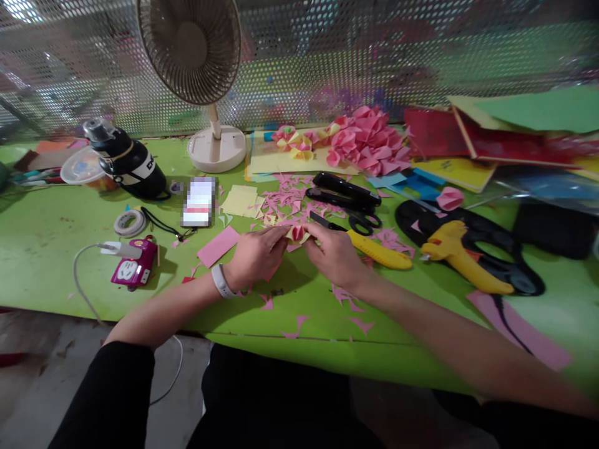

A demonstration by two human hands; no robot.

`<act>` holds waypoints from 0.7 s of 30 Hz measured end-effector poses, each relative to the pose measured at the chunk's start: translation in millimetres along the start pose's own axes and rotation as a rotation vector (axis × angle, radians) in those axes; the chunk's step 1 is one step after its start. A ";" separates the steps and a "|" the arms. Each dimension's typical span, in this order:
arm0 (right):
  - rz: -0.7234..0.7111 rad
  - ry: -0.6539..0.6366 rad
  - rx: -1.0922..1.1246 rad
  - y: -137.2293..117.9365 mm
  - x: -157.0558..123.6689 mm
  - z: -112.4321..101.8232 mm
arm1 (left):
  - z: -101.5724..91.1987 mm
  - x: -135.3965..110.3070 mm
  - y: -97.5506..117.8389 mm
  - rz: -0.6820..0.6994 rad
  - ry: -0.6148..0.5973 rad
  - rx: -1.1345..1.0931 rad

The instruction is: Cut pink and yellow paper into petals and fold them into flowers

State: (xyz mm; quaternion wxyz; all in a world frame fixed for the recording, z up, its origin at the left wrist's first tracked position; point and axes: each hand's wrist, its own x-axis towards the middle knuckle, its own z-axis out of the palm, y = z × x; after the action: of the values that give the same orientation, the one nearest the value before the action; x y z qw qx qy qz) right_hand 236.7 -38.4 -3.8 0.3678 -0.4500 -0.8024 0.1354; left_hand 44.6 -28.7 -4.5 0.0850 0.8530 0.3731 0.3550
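My left hand (255, 254) and my right hand (336, 254) meet over the green table (56, 231), both pinching a small folded yellow and pink paper piece (298, 234) between their fingertips. A white band sits on my left wrist. Pink paper scraps (285, 202) lie scattered just beyond and under the hands. A yellow utility knife (379, 254) lies right beside my right hand, with black-handled scissors (349, 221) just behind it.
A black stapler (346, 192), a yellow glue gun (463, 262) on a black mat, a pile of pink paper flowers (362, 140), coloured paper sheets (505, 134), a fan (201, 75), a black bottle (128, 161), tape roll (130, 222) and a magenta power socket (133, 267) surround the hands.
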 end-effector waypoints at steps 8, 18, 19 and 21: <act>0.128 -0.029 0.064 -9.0 0.6 4.0 | 10.5 -7.8 12.7 -0.181 -0.128 -0.059; 0.016 -0.168 0.093 -23.8 -17.8 17.5 | 32.1 -35.2 25.8 -0.090 -0.132 -0.123; -0.010 -0.163 0.069 -24.6 -20.9 19.2 | 32.7 -38.0 28.2 -0.081 -0.130 -0.104; -0.057 -0.152 0.016 -25.7 -25.6 21.1 | 33.0 -41.6 32.7 -0.065 -0.131 -0.074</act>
State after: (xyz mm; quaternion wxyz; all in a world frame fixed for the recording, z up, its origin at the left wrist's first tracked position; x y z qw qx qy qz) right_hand 214.0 -71.4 -16.3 0.3132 -0.4125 -0.8394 0.1650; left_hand 66.0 -76.9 -37.8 0.1524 0.8581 0.3809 0.3089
